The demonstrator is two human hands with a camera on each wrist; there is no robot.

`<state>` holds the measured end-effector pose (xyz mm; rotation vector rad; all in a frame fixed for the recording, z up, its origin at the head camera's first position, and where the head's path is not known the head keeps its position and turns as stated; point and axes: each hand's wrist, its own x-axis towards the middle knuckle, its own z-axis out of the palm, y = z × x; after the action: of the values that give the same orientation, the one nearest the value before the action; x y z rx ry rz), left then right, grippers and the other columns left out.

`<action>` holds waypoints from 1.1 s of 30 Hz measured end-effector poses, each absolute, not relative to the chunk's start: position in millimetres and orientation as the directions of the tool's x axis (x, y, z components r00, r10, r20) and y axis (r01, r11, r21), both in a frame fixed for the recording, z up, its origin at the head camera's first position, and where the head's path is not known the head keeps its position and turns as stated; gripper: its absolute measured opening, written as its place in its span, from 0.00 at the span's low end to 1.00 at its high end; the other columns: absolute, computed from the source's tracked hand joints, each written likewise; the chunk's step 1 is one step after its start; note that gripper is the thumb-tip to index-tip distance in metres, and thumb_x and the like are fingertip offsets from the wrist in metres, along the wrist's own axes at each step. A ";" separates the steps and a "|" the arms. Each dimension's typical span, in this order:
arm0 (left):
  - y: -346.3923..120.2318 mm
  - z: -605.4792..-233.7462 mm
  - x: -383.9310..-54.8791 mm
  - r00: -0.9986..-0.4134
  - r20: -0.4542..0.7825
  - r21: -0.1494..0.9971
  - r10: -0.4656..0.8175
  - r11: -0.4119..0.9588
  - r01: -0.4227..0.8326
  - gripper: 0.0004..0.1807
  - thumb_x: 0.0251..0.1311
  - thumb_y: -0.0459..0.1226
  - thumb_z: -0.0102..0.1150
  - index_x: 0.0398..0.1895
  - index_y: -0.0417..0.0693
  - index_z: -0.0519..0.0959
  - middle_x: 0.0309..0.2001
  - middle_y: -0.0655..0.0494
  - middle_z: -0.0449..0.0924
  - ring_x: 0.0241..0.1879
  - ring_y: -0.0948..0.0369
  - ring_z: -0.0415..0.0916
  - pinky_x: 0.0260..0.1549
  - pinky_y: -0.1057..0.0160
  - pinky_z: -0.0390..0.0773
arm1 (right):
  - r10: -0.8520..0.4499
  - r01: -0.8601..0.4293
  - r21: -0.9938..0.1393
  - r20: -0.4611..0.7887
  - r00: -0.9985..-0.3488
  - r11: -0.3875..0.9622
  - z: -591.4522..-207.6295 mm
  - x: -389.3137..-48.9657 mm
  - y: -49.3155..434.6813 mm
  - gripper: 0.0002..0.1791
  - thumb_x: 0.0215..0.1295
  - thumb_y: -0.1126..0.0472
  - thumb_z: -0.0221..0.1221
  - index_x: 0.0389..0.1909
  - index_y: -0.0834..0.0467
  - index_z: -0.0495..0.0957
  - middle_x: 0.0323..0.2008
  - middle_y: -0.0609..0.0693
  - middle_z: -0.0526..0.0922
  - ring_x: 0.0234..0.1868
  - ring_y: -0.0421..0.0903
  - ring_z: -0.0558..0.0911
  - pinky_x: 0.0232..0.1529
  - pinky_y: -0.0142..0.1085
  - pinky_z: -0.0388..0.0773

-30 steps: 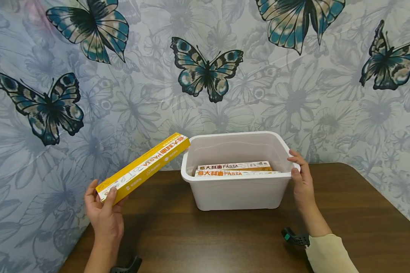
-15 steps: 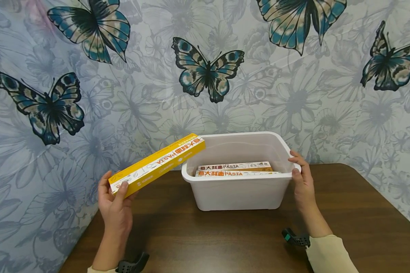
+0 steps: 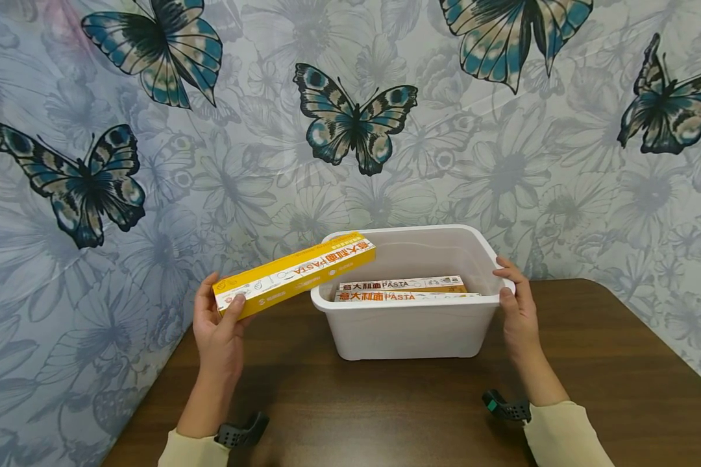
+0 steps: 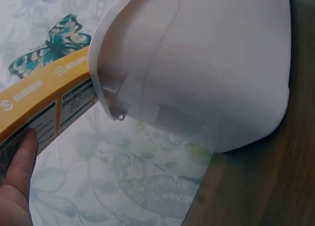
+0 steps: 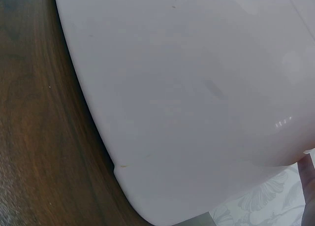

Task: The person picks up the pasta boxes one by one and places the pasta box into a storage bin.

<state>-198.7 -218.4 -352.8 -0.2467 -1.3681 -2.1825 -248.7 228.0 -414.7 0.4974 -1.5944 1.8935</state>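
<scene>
My left hand (image 3: 221,334) grips one end of a yellow and white pasta box (image 3: 295,271), its thumb along the near side. The box slants up to the right, and its far end reaches over the left rim of a white plastic bin (image 3: 409,331). In the left wrist view a finger lies along the printed side of the pasta box (image 4: 64,88). My right hand (image 3: 518,311) holds the bin's right rim between thumb and fingers. Inside the bin lie two more pasta boxes (image 3: 400,284), their lower parts hidden by the front wall.
The bin stands on a dark brown wooden table (image 3: 374,408), near its back edge. Behind it hangs a pale floral cloth (image 3: 228,175) with blue butterflies. Each wrist wears a black band (image 3: 505,407).
My left hand has moved right and a little up, carrying the pasta box from beside the bin to over its left rim. The box has tilted flatter. My right hand keeps its place.
</scene>
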 end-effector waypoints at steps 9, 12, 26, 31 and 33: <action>-209.2 -342.1 -208.3 -0.873 0.401 0.847 -0.279 -0.249 0.469 0.29 0.68 0.26 0.52 0.69 0.54 0.61 0.58 0.53 0.65 0.49 0.60 0.76 0.40 0.69 0.85 | 0.208 -0.655 -0.751 0.629 -0.749 -0.084 -413.9 -248.8 228.8 0.18 0.76 0.63 0.45 0.60 0.67 0.68 0.72 0.50 0.66 0.76 0.46 0.57 0.72 0.38 0.51; -205.3 -339.6 -212.6 -0.882 0.397 0.862 -0.254 -0.226 0.453 0.29 0.68 0.27 0.53 0.68 0.55 0.61 0.58 0.54 0.65 0.50 0.60 0.76 0.42 0.68 0.85 | 0.207 -0.660 -0.747 0.635 -0.745 -0.085 -414.2 -248.8 228.9 0.17 0.76 0.63 0.45 0.59 0.66 0.69 0.71 0.50 0.66 0.76 0.46 0.57 0.71 0.37 0.51; -195.3 -335.0 -229.0 -0.907 0.388 0.901 -0.163 -0.139 0.411 0.29 0.67 0.29 0.56 0.68 0.58 0.61 0.60 0.57 0.64 0.50 0.61 0.77 0.41 0.69 0.84 | 0.207 -0.651 -0.754 0.626 -0.752 -0.083 -413.8 -248.1 229.1 0.17 0.76 0.63 0.45 0.60 0.66 0.68 0.71 0.49 0.66 0.75 0.46 0.58 0.71 0.38 0.52; -192.3 -333.4 -236.3 -0.913 0.388 0.911 -0.126 -0.094 0.401 0.30 0.67 0.29 0.57 0.68 0.58 0.61 0.60 0.57 0.64 0.50 0.62 0.78 0.40 0.69 0.85 | 0.210 -0.650 -0.757 0.626 -0.751 -0.069 -414.0 -247.6 229.4 0.17 0.75 0.63 0.45 0.59 0.66 0.69 0.71 0.49 0.66 0.75 0.46 0.58 0.71 0.37 0.53; -191.0 -332.8 -239.0 -0.918 0.382 0.917 -0.111 -0.077 0.391 0.31 0.67 0.29 0.58 0.69 0.58 0.61 0.60 0.58 0.64 0.51 0.61 0.78 0.42 0.68 0.84 | 0.209 -0.652 -0.755 0.628 -0.750 -0.068 -414.0 -247.5 229.2 0.17 0.75 0.63 0.45 0.59 0.67 0.68 0.71 0.49 0.66 0.75 0.46 0.58 0.70 0.37 0.53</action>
<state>-239.0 -191.0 -332.8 -0.3023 -1.8643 -2.0596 -247.5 229.2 -414.0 0.4799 -1.6191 1.8761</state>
